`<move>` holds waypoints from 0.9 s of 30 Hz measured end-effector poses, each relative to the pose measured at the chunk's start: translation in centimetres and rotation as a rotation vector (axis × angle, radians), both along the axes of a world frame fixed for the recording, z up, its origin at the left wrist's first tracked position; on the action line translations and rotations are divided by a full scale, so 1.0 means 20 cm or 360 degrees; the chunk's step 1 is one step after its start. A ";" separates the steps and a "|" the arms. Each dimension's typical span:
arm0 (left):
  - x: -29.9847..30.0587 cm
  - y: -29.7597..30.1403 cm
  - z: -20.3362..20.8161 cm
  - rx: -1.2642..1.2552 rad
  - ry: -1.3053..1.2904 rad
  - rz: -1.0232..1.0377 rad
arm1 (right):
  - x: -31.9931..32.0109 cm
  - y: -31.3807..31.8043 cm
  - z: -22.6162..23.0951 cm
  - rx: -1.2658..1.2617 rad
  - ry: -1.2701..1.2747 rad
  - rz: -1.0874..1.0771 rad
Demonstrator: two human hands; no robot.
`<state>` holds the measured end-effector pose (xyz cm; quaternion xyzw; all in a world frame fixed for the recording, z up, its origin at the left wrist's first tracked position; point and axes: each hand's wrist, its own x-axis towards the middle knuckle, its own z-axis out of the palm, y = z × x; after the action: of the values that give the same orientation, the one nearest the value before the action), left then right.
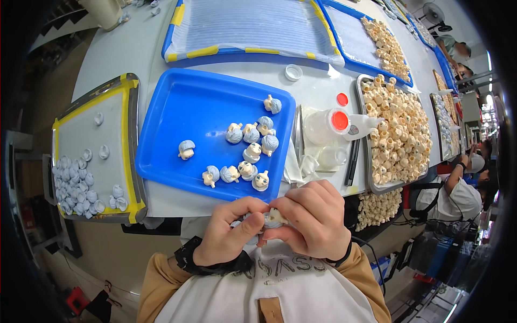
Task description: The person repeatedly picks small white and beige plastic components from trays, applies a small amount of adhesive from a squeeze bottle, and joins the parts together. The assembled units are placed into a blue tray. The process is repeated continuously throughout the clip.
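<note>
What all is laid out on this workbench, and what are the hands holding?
Blue tray: one, bright blue, centre of the bench.
Finished doll heads: about a dozen, cream faces with pale blue hair, scattered in the blue tray.
Metal tray with yellow tape: one, grey, on the left.
Hair pieces: many, pale blue, heaped at that tray's near left.
Metal tray of bare heads: one, heads cream, on the right.
Bottle: one, clear with a red cap, lying between the trays.
White lid: one, beyond the blue tray.
Padded trays: several, blue-edged, along the far side.
Other people: at the right edge.
Left hand and right hand: together pinching one small doll head.
</note>
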<state>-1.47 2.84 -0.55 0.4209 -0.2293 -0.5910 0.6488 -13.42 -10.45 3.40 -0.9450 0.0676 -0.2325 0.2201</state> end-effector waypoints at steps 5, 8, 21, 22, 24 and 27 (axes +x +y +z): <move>0.02 0.01 0.00 0.0065 -0.0040 -0.0044 | 0.01 -0.01 -0.03 0.0056 -0.0042 0.0001; 0.06 0.03 0.00 0.0089 0.0108 0.0020 | 0.00 -0.03 -0.06 0.0168 -0.0076 -0.0065; 0.07 0.02 0.00 -0.0316 0.0552 0.0505 | 0.04 0.01 -0.10 0.0102 0.0227 -0.0225; 0.07 0.03 -0.02 -0.0347 0.0484 0.0483 | 0.03 0.01 -0.10 0.0135 0.0192 -0.0212; 0.07 0.04 -0.04 -0.0384 0.0419 0.0476 | 0.02 0.01 -0.11 0.0180 0.0137 -0.0171; 0.07 0.04 -0.05 -0.0408 0.0407 0.0472 | 0.01 0.01 -0.12 0.0196 0.0078 -0.0131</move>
<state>0.00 3.63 -1.64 0.2858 -0.1541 -0.5038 0.8004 -13.29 -10.20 0.92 -0.9315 0.1258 -0.2136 0.2663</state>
